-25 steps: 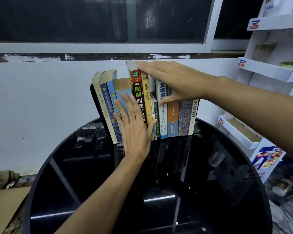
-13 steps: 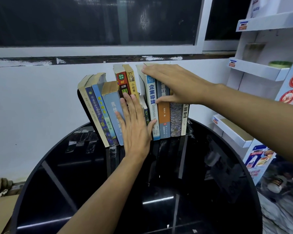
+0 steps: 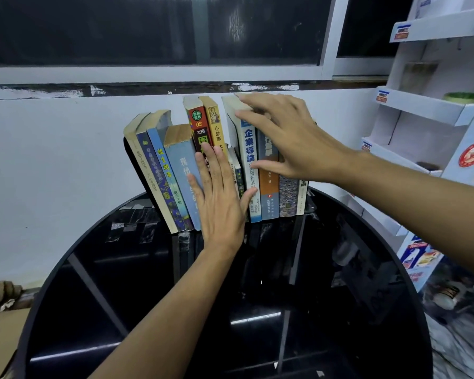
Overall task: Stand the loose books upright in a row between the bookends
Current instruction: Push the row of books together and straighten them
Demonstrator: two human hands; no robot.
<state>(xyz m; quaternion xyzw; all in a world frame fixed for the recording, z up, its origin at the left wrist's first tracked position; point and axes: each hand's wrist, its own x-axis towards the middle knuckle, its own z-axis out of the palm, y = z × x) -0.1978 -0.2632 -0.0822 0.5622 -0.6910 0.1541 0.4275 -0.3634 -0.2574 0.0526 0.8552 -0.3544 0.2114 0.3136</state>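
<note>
A row of several books (image 3: 246, 149) stands at the back of a round black glass table (image 3: 340, 296). The leftmost books (image 3: 153, 170) lean left against a black bookend (image 3: 130, 154). My left hand (image 3: 219, 198) lies flat, fingers straight, pressing on the spines of the pale blue book (image 3: 182, 170) and the red book (image 3: 199, 124). My right hand (image 3: 288, 135) rests over the tops and spines of the right-hand books, fingers spread on the tall white-and-blue book (image 3: 251, 165), thumb across the orange-and-blue one. The right bookend is hidden.
A white wall and a dark window run right behind the books. White display shelves (image 3: 427, 105) with small items stand to the right of the table. Cardboard (image 3: 0, 335) lies on the floor at the lower left.
My right hand has slid right from the red and yellow books onto the white-and-blue one. A gap has opened between the yellow book and that book. The view shifted slightly.
</note>
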